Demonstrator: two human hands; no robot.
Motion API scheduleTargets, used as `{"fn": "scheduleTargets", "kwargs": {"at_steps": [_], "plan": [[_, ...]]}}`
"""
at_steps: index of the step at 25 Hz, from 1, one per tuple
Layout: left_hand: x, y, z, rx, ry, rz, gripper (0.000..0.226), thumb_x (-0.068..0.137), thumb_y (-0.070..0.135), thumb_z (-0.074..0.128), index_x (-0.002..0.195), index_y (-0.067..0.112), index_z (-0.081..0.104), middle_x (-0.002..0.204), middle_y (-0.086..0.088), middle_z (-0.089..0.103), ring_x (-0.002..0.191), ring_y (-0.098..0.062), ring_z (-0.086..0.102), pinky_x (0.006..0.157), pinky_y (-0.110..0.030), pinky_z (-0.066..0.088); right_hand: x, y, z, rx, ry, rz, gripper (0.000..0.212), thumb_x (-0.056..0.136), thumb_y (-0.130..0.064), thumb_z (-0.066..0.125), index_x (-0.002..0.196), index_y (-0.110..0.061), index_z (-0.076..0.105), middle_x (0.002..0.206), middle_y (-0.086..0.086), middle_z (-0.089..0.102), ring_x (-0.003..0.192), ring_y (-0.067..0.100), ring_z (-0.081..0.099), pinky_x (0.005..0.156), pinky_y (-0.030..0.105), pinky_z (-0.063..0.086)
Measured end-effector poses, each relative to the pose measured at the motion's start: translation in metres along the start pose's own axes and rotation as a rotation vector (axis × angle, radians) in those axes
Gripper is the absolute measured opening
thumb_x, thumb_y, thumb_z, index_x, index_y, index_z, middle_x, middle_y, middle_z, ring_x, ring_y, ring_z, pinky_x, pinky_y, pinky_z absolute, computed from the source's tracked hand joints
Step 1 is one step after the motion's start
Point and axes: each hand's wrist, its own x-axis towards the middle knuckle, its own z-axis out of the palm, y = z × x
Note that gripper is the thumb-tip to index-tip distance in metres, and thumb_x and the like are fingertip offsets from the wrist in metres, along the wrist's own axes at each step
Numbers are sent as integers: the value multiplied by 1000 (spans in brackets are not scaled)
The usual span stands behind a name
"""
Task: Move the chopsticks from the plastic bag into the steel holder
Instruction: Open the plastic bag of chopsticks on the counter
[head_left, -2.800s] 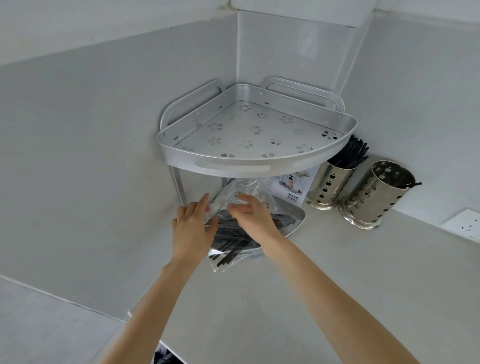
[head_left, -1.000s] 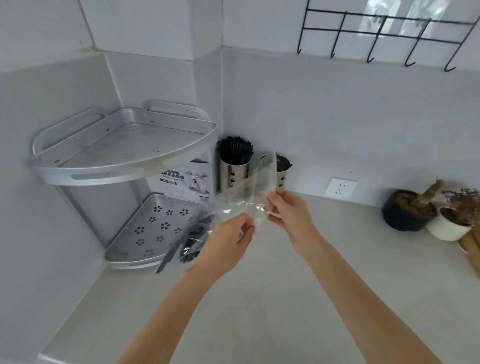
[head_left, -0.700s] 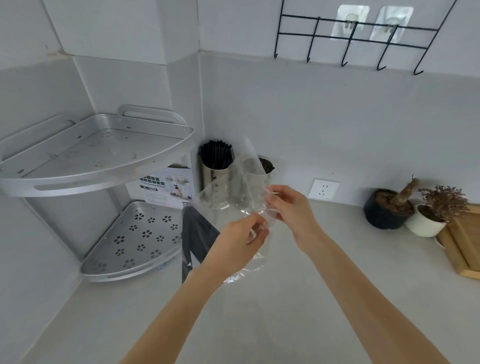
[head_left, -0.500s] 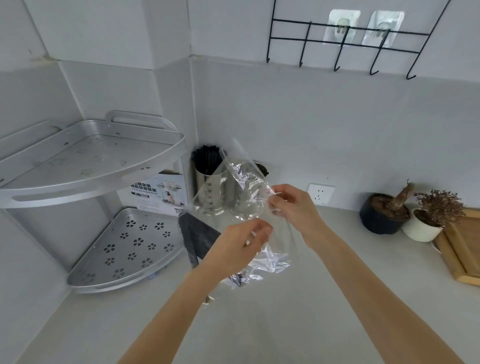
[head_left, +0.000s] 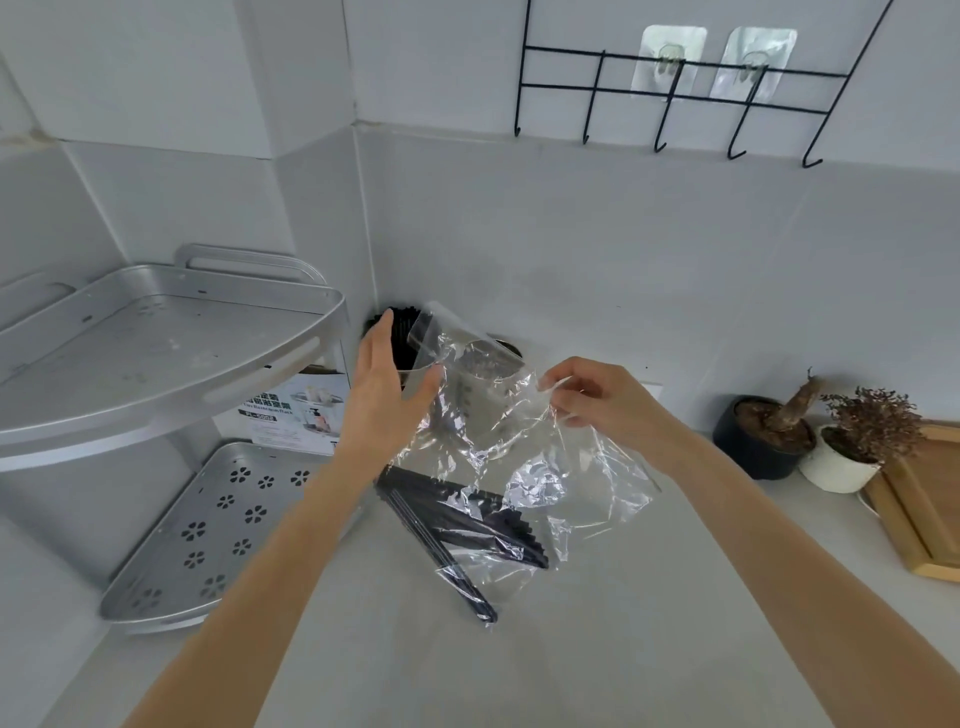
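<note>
Against pale grey kitchen walls, the crinkled clear plastic bag (head_left: 519, 457) hangs over the table, pinched by the right hand (head_left: 602, 402); the left hand (head_left: 384, 395) is spread, fingers straight, at its mouth. All visible black chopsticks (head_left: 457, 525) lie inside it, so the transfer to the perforated steel holder (head_left: 506, 349), mostly hidden behind, seems unstarted.

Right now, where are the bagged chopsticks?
Head view, centre: the chopsticks lie low in the plastic bag, between the left hand and right hand.

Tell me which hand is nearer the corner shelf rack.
Left. The left hand is raised just right of the corner shelf rack, by its upper tier's edge. The right hand pinches the plastic bag farther right.
</note>
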Motion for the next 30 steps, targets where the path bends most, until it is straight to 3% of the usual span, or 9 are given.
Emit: {"fn": "scheduleTargets", "kwargs": {"at_steps": [5,9,11,14,17,20,25,28,30], "plan": [[13,2,0,-180,-153,-40,77,87,35,51,146,17,4,152,0,27,138,-17,27,108,-30,25,2,-5,-14,-129,-78,-21,30,88,-5,52,77,-31,61,70,-5,61,77,18,60,85,34,51],[10,-1,1,-220,-152,-67,62,87,31,52,140,16,24,112,3,59,114,-15,50,101,-32,37,2,-10,-25,-174,-91,-12,27,87,-5,52,78,-28,62,71,-3,61,77,15,59,88,35,51],[9,-2,3,-202,-155,-67,40,86,29,55,124,20,46,88,6,59,91,-14,56,92,-35,43,1,-9,-30,-231,-57,-11,25,87,-9,52,79,-31,62,72,-4,61,77,15,59,84,34,51],[2,-4,9,-224,-192,-35,6,87,23,55,85,27,59,80,0,60,75,-13,56,83,-32,47,-1,-4,-29,-363,9,-9,20,88,-16,50,91,-32,60,86,-2,63,85,18,57,66,23,44],[-5,-5,12,-262,-200,-33,16,88,20,54,75,30,55,77,0,61,65,-1,57,72,-15,45,2,9,-18,-520,189,-127,31,88,-21,54,119,-24,55,114,3,55,107,16,53,90,24,40],[-5,-5,13,-329,-200,-58,15,88,18,53,77,27,54,77,8,63,70,2,61,80,-23,47,1,17,-2,-611,433,-403,39,83,-27,57,121,-17,53,119,9,54,111,20,48,100,32,29],[-7,-4,16,-417,-207,-55,10,90,12,48,82,16,53,79,7,64,70,3,63,80,-25,50,3,44,21,-962,394,-634,62,71,-44,59,125,-24,38,129,3,41,118,15,35,107,46,23],[-9,-3,16,-422,-218,-58,16,92,8,42,80,16,49,74,7,63,69,0,62,72,-15,50,7,58,25,-1044,444,-625,72,67,-25,73,129,-24,35,129,1,42,116,14,36,112,46,21],[-10,-4,16,-422,-228,-67,17,93,8,40,80,15,48,73,4,62,67,0,61,71,-15,49,8,61,23,-962,519,-635,59,73,-15,64,126,-22,38,123,2,57,112,10,40,112,39,21]]}}
